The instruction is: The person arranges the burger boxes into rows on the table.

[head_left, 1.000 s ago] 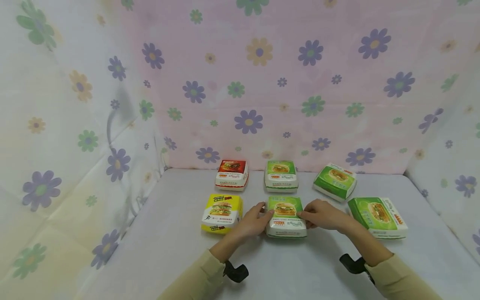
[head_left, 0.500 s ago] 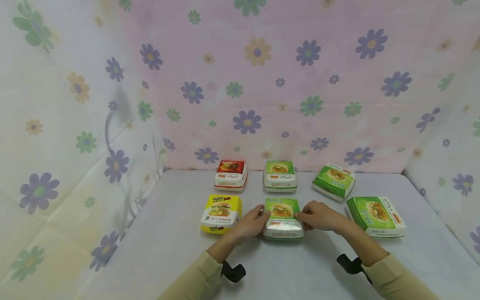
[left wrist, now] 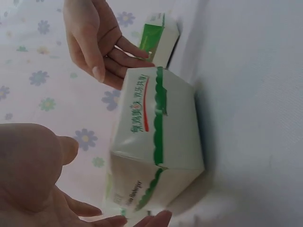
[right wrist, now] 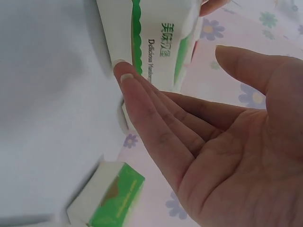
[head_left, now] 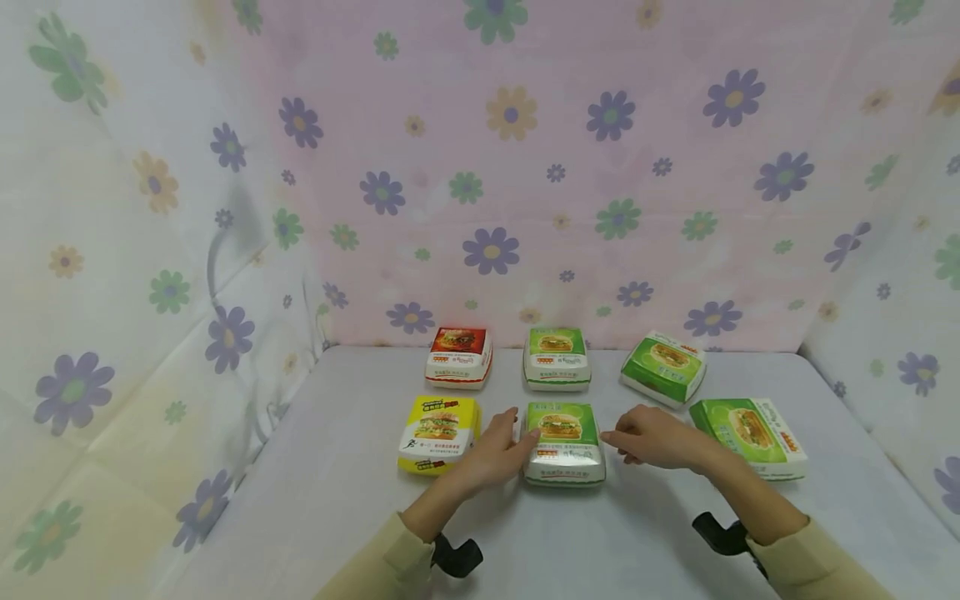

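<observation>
The right wrist view's top edge crops the central burger box (right wrist: 158,42) and left fingers (right wrist: 213,5).

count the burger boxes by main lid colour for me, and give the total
Green boxes: 4
Red box: 1
Yellow box: 1
Total: 6
</observation>
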{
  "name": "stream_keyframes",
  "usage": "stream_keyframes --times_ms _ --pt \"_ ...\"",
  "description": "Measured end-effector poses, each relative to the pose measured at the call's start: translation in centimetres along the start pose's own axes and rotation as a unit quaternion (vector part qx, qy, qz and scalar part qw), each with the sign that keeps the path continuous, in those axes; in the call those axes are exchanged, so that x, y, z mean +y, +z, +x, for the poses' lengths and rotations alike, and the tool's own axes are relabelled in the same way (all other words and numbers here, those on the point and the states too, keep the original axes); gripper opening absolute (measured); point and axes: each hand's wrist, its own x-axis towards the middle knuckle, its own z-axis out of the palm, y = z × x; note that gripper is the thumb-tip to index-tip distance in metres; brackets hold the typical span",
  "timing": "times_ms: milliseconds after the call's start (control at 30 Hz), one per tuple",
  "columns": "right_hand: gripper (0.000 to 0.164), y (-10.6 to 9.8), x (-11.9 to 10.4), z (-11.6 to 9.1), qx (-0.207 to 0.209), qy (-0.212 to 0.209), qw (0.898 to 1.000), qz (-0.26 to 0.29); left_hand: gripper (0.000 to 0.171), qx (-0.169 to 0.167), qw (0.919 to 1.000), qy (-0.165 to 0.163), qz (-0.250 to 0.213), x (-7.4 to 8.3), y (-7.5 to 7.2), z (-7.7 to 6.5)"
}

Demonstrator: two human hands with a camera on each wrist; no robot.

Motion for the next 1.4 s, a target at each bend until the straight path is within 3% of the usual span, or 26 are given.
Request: stream_keyframes --times_ms 167,367,533,767,900,1167,1267,1400 --pt "0.041 -1.0 0.1 -1.1 0.008 -0.002 1.000 -0.010 0.073 0.010 0.9976 0.053 0.042 0.6 -0.3 -0.2" --pt "0.051 -2.8 0.6 -2.5 0.031 0.000 0.999 -0.021 0.069 0.023 0.9933 0.101 0.051 2.3 -0.4 -0.1" --pt "0.050 -5.1 1.4 -3.2 0.056 -0.002 0.997 -0.050 0.069 0.027 0.9931 0.108 0.037 4.1 0.0 0.8" --pt "0.054 -8.4 3.2 -3.2 0.078 0.005 0.995 -0.068 0.072 0.024 0.9927 0.115 0.027 7.0 1.3 3.5" --pt "0.058 -9.7 4.4 -2.6 0.089 0.020 0.994 -0.064 0.074 0.010 0.9951 0.099 0.003 8.6 2.4 5.2" --pt "0.070 -11.8 6.7 0.0 0.120 0.081 0.988 -0.045 0.075 0.003 0.9982 -0.001 -0.059 11.9 5.3 9.0" --pt "0.076 -12.4 7.4 1.0 0.105 0.111 0.988 -0.008 0.074 0.001 0.9936 -0.021 -0.111 12.6 6.1 10.4" --pt "0.080 -12.7 8.2 2.0 0.075 0.140 0.987 0.039 0.075 0.002 0.9801 -0.051 -0.192 13.0 6.8 11.9"
